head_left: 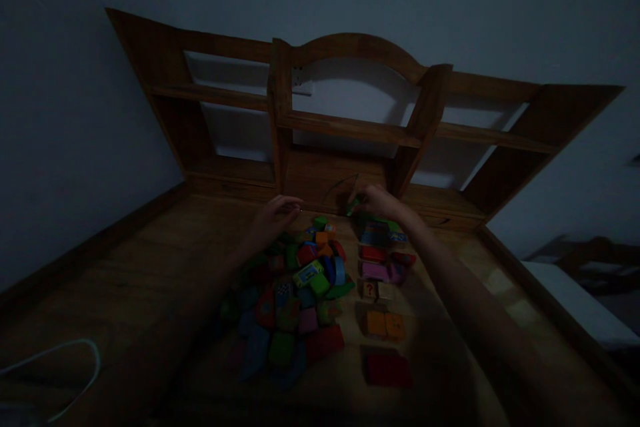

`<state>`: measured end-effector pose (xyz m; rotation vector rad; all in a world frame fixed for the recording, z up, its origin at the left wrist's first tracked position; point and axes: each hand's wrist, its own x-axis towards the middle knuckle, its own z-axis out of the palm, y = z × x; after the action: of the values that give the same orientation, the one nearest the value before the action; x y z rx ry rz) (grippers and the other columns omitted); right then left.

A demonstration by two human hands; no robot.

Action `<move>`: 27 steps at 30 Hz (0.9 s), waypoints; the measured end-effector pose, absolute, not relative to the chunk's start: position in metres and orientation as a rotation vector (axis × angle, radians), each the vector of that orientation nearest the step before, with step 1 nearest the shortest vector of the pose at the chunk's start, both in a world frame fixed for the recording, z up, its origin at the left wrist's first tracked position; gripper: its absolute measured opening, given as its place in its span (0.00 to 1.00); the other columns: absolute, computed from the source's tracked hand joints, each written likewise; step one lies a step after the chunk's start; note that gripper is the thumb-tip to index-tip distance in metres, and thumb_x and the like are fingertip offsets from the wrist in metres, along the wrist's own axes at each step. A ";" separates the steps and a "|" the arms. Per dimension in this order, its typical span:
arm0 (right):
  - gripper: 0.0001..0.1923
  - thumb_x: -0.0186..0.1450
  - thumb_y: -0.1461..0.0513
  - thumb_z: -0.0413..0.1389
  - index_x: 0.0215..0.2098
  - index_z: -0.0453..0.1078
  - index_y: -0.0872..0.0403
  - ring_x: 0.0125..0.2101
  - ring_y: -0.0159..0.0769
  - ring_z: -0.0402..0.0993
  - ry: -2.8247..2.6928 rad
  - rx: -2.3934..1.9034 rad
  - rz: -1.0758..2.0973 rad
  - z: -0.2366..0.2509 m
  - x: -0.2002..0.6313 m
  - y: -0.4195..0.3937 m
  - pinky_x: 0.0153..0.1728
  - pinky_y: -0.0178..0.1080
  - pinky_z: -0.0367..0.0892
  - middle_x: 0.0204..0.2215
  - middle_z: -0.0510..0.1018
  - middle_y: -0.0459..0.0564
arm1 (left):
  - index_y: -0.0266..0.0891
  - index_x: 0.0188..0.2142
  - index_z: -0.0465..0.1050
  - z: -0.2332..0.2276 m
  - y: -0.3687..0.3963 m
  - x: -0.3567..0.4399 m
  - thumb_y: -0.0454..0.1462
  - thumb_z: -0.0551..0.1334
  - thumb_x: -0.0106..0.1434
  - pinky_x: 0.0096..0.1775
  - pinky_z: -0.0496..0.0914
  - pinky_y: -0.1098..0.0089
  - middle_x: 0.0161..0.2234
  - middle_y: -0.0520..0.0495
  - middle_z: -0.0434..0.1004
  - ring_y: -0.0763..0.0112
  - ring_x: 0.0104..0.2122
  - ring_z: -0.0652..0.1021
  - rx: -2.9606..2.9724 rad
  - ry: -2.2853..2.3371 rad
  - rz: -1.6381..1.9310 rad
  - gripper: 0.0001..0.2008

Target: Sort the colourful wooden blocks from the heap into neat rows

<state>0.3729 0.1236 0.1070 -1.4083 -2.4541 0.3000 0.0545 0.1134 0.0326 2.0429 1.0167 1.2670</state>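
With the right hand [375, 202] pinching a green block [353, 206] above the sorted row's [383, 280] far end, and the left hand [275, 215] loosely curled over the pile [295, 300], a slow, square placement looks wisest.

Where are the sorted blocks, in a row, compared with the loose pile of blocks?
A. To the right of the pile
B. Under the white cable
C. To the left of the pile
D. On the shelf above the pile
A: the row of blocks runs from near the right hand toward the camera, to the right of the pile on the wooden surface.
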 end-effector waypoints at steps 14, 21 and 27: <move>0.16 0.59 0.73 0.63 0.43 0.82 0.52 0.41 0.39 0.81 -2.629 -1.615 0.237 0.080 0.375 0.142 0.41 0.33 0.70 0.40 0.86 0.49 | 0.43 0.47 0.78 0.029 0.115 0.053 0.49 0.61 0.68 0.50 0.75 0.60 0.48 0.44 0.79 0.60 0.47 0.80 2.075 1.038 1.229 0.16; 0.17 0.58 0.73 0.62 0.41 0.82 0.51 0.40 0.37 0.81 -2.613 -1.590 0.258 0.072 0.389 0.152 0.41 0.32 0.71 0.40 0.86 0.48 | 0.43 0.48 0.77 0.026 0.118 0.053 0.47 0.61 0.69 0.51 0.75 0.60 0.48 0.44 0.79 0.61 0.48 0.80 2.114 1.002 1.255 0.14; 0.14 0.56 0.72 0.63 0.37 0.82 0.51 0.38 0.37 0.81 -2.536 -1.537 0.347 0.076 0.390 0.150 0.42 0.33 0.72 0.37 0.86 0.46 | 0.43 0.46 0.78 0.029 0.116 0.054 0.46 0.61 0.69 0.49 0.75 0.61 0.46 0.45 0.78 0.61 0.47 0.80 2.105 1.039 1.237 0.13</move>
<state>0.3904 0.1497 0.0757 -1.5370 -2.5359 0.3471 0.0539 0.1156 0.0294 2.1045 1.0386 1.2372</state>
